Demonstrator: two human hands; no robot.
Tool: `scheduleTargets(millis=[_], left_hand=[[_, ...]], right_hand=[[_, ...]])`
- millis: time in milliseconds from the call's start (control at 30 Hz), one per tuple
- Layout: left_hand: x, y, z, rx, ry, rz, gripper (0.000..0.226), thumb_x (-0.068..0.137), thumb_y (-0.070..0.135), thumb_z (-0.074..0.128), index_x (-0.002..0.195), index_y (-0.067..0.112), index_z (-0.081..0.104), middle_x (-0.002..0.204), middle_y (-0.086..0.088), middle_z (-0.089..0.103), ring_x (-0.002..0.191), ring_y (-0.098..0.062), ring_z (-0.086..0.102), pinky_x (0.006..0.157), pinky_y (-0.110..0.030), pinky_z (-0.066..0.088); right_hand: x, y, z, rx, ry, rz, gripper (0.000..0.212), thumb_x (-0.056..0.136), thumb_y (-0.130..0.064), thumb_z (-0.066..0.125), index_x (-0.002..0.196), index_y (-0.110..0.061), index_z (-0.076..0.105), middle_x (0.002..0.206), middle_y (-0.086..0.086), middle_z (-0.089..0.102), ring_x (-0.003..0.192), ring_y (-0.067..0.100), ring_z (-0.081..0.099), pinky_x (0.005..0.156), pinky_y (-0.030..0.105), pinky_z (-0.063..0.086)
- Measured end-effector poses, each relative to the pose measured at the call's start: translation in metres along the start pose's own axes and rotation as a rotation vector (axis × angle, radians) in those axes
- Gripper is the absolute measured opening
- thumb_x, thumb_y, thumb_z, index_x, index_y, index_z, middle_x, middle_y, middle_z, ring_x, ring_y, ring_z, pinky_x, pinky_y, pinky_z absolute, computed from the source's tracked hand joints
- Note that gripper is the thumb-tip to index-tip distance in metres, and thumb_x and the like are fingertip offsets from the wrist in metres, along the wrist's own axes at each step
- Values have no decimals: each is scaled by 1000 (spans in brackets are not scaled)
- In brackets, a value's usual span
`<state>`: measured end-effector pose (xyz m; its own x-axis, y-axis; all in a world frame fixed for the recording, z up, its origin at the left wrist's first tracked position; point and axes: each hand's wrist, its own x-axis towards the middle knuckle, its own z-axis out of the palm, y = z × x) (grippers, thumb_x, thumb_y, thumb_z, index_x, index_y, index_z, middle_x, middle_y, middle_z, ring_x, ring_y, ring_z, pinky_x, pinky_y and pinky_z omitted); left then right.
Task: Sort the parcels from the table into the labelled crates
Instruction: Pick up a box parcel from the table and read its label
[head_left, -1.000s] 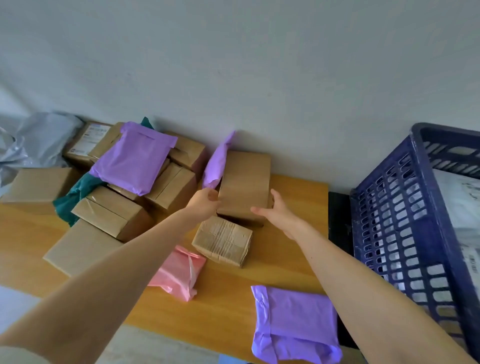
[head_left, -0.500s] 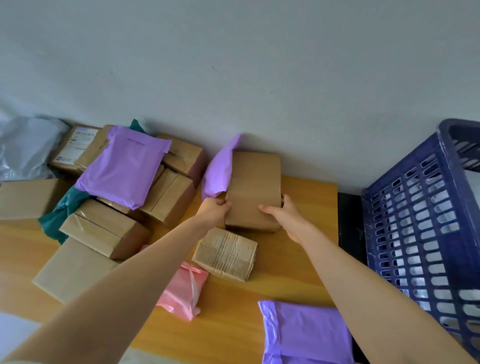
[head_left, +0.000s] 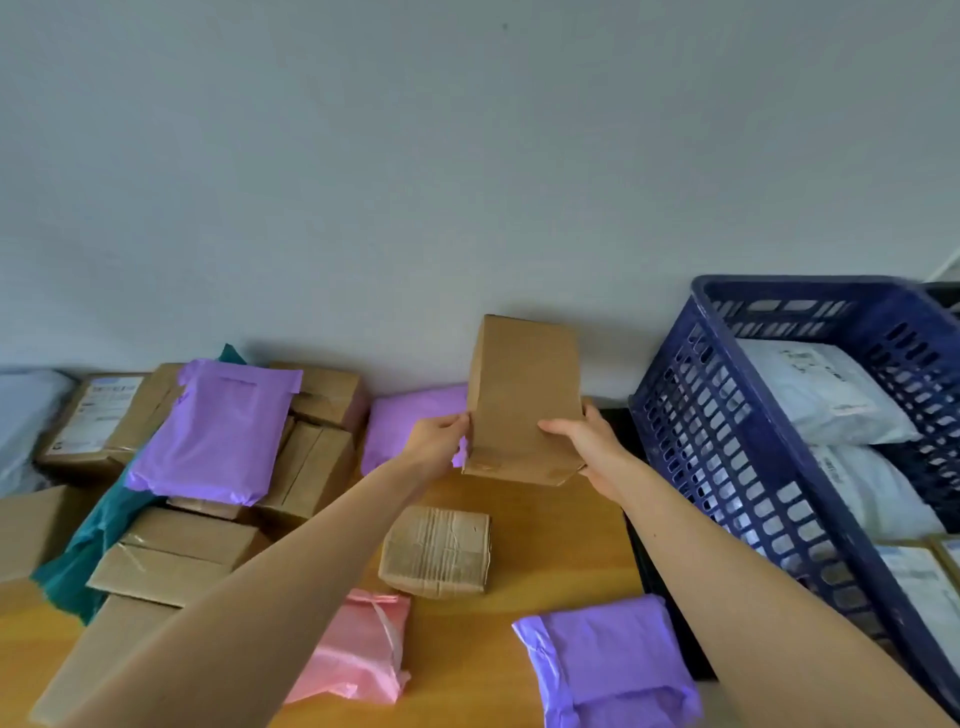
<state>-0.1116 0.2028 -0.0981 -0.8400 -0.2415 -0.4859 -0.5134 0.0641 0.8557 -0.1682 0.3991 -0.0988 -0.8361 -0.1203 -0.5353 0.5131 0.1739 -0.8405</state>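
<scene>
A plain brown cardboard box (head_left: 522, 395) is lifted above the wooden table (head_left: 545, 530), tilted with its far end up against the wall. My left hand (head_left: 439, 436) grips its left edge and my right hand (head_left: 584, 441) grips its right edge. To the right stands a blue plastic crate (head_left: 727, 447) with white mailer bags (head_left: 831, 395) inside. Its label is not visible.
A small taped cardboard packet (head_left: 436, 551), a pink bag (head_left: 358, 649) and a purple bag (head_left: 608, 665) lie on the near table. A second purple bag (head_left: 410, 421) lies behind my left hand. Stacked cardboard boxes (head_left: 176, 551), a purple mailer (head_left: 218, 431) and a green bag (head_left: 78, 556) fill the left.
Both hands closed on the brown box and lifted it off the table, tipping its far end upward. The purple bag that leaned on it now lies flat.
</scene>
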Motion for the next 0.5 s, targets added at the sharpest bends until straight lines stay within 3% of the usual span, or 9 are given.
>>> scheduleTargets(millis=[67, 200, 333, 367, 433, 500], left_hand=[[-11, 13, -5, -25, -36, 79, 30, 99, 21, 50, 126, 14, 62, 102, -7, 60, 88, -18, 50, 73, -26, 41], [-37, 37, -21, -126, -94, 321, 36, 97, 26, 56, 133, 21, 57, 120, 5, 62, 105, -3, 55, 91, -20, 44], [-58, 58, -51, -81, -153, 469, 39, 95, 36, 55, 134, 31, 54, 127, 8, 59, 100, 7, 55, 83, -8, 44], [-62, 61, -61, -77, -162, 487, 42, 95, 38, 55, 136, 33, 51, 131, 6, 58, 105, 5, 55, 87, -10, 45], [-71, 62, -79, -73, -170, 482, 54, 92, 44, 56, 143, 36, 40, 138, 1, 51, 120, -12, 51, 103, -30, 42], [-79, 60, -96, -92, -170, 432, 70, 88, 50, 57, 149, 34, 27, 141, -6, 48, 124, -20, 47, 102, -41, 41]], right_hand=[[-18, -10, -2, 74, 34, -26, 64, 80, -24, 75, 135, -20, 42, 121, 0, 61, 108, 23, 59, 99, 48, 46], [-55, -33, 10, 203, 100, -74, 71, 81, -49, 71, 137, -25, 36, 130, -6, 51, 116, 20, 50, 101, 44, 40], [-91, -53, 34, 286, 159, -165, 70, 84, -52, 66, 140, -21, 37, 126, -8, 51, 109, 16, 51, 86, 38, 42], [-100, -57, 41, 310, 161, -186, 67, 85, -49, 67, 138, -21, 39, 128, -6, 54, 110, 17, 54, 84, 37, 45], [-115, -62, 56, 364, 151, -218, 60, 86, -43, 68, 135, -20, 43, 128, 0, 58, 107, 19, 59, 79, 37, 51], [-130, -63, 72, 424, 128, -235, 54, 87, -40, 68, 133, -20, 46, 124, 2, 61, 106, 22, 62, 84, 41, 54]])
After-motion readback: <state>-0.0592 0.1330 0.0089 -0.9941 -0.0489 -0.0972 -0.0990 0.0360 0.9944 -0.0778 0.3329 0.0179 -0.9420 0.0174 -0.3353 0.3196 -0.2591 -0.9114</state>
